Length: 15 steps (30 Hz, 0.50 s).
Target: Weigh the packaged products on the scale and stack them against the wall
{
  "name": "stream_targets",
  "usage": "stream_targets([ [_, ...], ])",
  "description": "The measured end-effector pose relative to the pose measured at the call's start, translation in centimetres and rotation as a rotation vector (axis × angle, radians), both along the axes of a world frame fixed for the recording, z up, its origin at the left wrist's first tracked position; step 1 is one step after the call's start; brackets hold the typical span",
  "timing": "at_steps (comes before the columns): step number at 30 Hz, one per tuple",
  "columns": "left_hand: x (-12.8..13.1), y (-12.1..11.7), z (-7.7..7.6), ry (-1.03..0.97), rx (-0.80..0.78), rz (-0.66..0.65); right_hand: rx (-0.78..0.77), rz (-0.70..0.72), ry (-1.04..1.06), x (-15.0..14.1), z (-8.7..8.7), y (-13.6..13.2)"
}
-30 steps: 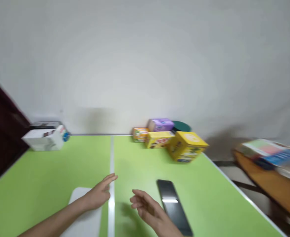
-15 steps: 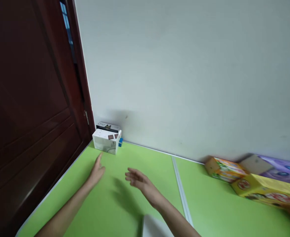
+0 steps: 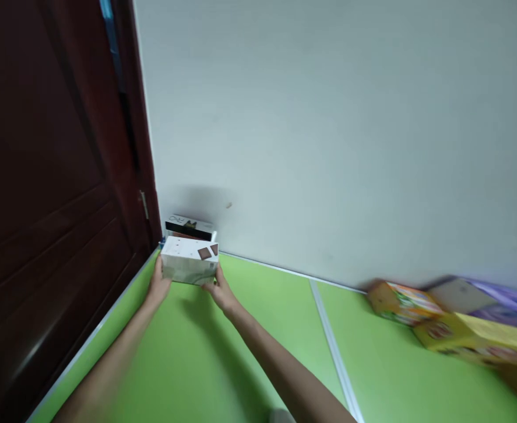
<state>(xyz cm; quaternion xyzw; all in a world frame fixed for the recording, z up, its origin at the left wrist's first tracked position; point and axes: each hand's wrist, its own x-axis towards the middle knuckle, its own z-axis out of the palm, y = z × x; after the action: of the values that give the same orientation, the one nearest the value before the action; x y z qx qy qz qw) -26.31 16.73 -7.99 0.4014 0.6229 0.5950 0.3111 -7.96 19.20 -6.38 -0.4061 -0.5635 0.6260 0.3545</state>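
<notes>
In the head view, the white box [image 3: 190, 261] sat between the fingers of both hands. The left hand [image 3: 156, 286] was pressed to its left end, and the right hand [image 3: 220, 291] gripped its right end, with the thumb at the lower front corner; together the fingers were clamped on the box. It was longer than it was tall, with a bright white top, small marks scattered toward the left fingers and two dark brown squares printed near the right ones. Its front was greyer, with a pale curved pattern low down, too blurred to read. Whether its base touched the green table [image 3: 153, 364] could not be told. Just beyond the fingers stood a black-and-white box [image 3: 191, 227], partly hidden. Well to the right of the right fingers lay an orange box [image 3: 403, 302], a yellow box [image 3: 474, 339] and a purple box [image 3: 505, 312].
</notes>
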Motion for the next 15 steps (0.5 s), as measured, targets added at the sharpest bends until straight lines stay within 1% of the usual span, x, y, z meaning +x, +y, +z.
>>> stream_targets([
  [3,4.5,-5.5,2.5,-0.031,-0.078,-0.148,0.057,0.005,-0.037,5.3,1.8,-3.9],
  [5,7.7,-9.1,4.3,-0.02,-0.17,-0.228,0.118,-0.009,-0.048,9.5,3.7,-7.1],
  [7,10.8,-12.4,5.5,-0.014,-0.277,-0.301,0.16,-0.062,-0.063,13.8,5.6,-10.5],
  [9,13.9,-15.4,5.8,-0.019,-0.344,-0.372,0.175,-0.131,-0.089,17.7,7.1,-14.0],
  [11,16.6,-18.3,5.5,-0.025,-0.342,-0.457,0.184,-0.18,-0.112,21.1,8.1,-17.4],
  [13,18.9,-21.0,5.1,-0.017,-0.321,-0.524,0.186,-0.206,-0.115,23.6,8.4,-20.6],
  [15,20.7,-23.4,5.1,0.0,-0.333,-0.536,0.167,-0.235,-0.12,25.4,8.2,-23.3],
])
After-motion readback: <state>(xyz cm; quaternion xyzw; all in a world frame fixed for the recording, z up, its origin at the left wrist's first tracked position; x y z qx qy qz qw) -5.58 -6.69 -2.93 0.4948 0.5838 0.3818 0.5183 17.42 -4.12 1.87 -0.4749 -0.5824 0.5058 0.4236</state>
